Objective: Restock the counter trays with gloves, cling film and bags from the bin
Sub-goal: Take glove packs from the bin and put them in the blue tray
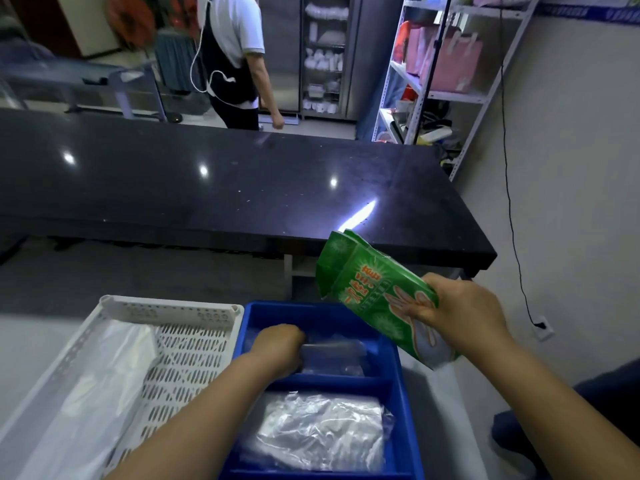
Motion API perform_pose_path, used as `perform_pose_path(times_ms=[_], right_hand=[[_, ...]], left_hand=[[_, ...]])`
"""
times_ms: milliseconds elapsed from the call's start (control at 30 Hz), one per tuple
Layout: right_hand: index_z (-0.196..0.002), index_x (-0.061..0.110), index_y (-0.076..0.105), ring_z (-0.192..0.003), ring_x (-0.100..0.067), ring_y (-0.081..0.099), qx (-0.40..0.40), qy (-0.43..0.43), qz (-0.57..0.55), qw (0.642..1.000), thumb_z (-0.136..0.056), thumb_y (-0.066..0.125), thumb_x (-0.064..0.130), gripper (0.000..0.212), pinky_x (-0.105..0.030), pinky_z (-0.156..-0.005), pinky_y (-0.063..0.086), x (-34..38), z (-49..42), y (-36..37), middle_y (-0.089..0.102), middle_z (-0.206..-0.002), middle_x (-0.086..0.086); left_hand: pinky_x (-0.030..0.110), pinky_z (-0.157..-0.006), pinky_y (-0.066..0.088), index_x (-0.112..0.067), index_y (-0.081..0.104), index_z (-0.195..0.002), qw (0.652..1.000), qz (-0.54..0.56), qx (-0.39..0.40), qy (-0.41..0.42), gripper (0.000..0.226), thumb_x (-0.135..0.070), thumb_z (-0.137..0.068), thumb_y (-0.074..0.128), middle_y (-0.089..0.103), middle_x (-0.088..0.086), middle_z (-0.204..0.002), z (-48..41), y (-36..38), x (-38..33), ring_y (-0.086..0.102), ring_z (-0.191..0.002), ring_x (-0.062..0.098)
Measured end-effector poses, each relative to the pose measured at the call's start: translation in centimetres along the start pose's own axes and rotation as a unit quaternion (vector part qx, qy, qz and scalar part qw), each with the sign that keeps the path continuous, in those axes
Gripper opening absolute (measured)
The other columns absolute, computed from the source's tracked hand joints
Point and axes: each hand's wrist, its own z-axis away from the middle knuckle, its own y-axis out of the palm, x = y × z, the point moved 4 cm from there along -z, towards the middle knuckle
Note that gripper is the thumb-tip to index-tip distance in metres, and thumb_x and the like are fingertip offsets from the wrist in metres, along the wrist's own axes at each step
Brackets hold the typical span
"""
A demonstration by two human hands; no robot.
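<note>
Hands: two, left hand (277, 348), right hand (460, 306). Blue bin (294, 306): one, two compartments showing. White tray (187, 351): one. Green glove packets (374, 289): at least two by fanned top edges, exact count unclear. Clear bundle (318, 431) in near compartment: one. Clear packets (332, 358) in far compartment: count unclear. Clear bag (110, 368) in tray: one. Black worktop (207, 188): one. Shelf rack (450, 95): one. Other person (235, 57): one.

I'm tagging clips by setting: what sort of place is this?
Probably a shop's back room: a long black counter, metal shelving holding pink bags, and a blue bin of plastic-wrapped supplies.

Green glove packets (374, 292) tilted above blue bin (346, 383); clear bags (322, 431) inside; white tray (187, 344) beside.
</note>
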Motion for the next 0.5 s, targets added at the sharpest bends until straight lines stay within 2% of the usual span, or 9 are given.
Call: perform_pose_path(times_ms=[100,167,233,300,333,433,500], right_hand=[[-0.075,0.026,0.057,-0.064,-0.023,0.059,0.002,-0.007,-0.01,1.0,-0.068,0.07,0.059,0.036,-0.027,-0.047,0.025,0.9,-0.8,-0.2,0.066,-0.068,0.001],[-0.072,0.026,0.054,-0.061,-0.021,0.056,0.001,-0.028,-0.013,1.0,-0.067,0.069,0.06,0.038,-0.026,-0.045,0.024,2.0,-1.5,-0.4,0.065,-0.067,0.002],[-0.071,0.024,0.053,-0.061,-0.022,0.057,0.0,-0.058,-0.018,0.998,-0.067,0.069,0.06,0.04,-0.028,-0.047,0.03,3.6,-2.3,-0.3,0.065,-0.066,0.001],[-0.074,0.022,0.055,-0.065,-0.026,0.06,-0.001,-0.09,-0.016,0.996,-0.068,0.069,0.06,0.04,-0.031,-0.051,0.034,5.5,-3.1,0.4,0.066,-0.068,-0.001],[-0.077,0.023,0.056,-0.068,-0.027,0.061,0.002,-0.11,-0.005,0.994,-0.069,0.067,0.06,0.04,-0.031,-0.052,0.034,6.5,-3.4,1.0,0.067,-0.071,-0.001],[-0.09,0.026,0.058,-0.076,-0.028,0.062,0.038,-0.174,0.04,0.983,-0.074,0.063,0.058,0.037,-0.03,-0.057,0.034,9.2,-3.8,3.8,0.07,-0.083,-0.001],[-0.091,0.029,0.057,-0.074,-0.024,0.06,0.084,-0.205,0.053,0.974,-0.075,0.063,0.058,0.033,-0.029,-0.057,0.034,10.2,-3.9,5.6,0.067,-0.081,0.001]], left_hand=[[0.036,-0.065,0.038,-0.012,0.061,-0.1,0.997,-0.038,-0.069,0.008,0.021,-0.011,-0.08,0.053,0.059,0.008,-0.11,1.6,-1.3,-0.1,0.059,-0.097,0.031],[0.037,-0.064,0.04,-0.013,0.058,-0.097,0.99,-0.067,-0.118,0.029,0.019,-0.011,-0.079,0.055,0.062,0.008,-0.104,3.5,-2.6,-0.5,0.062,-0.094,0.032],[0.03,-0.052,0.043,-0.017,0.061,-0.078,0.976,-0.089,-0.184,0.078,0.022,-0.014,-0.059,0.073,0.068,0.002,-0.078,6.1,-3.7,-1.2,0.067,-0.072,0.024],[0.021,-0.034,0.034,-0.02,0.057,-0.053,0.965,-0.104,-0.206,0.125,0.038,-0.02,-0.026,0.083,0.059,-0.003,-0.047,8.9,-3.9,-1.9,0.058,-0.041,0.013],[0.019,-0.032,0.03,-0.021,0.055,-0.048,0.962,-0.099,-0.215,0.135,0.04,-0.021,-0.02,0.083,0.055,-0.004,-0.041,10.0,-3.6,-1.9,0.054,-0.035,0.011],[0.019,-0.031,0.03,-0.022,0.055,-0.047,0.961,-0.099,-0.207,0.156,0.04,-0.023,-0.017,0.082,0.054,-0.006,-0.041,12.4,-2.1,-1.7,0.052,-0.035,0.01],[0.02,-0.031,0.031,-0.022,0.055,-0.047,0.957,-0.097,-0.221,0.158,0.04,-0.026,-0.017,0.08,0.055,-0.007,-0.042,13.2,-1.4,-1.2,0.053,-0.036,0.009]])
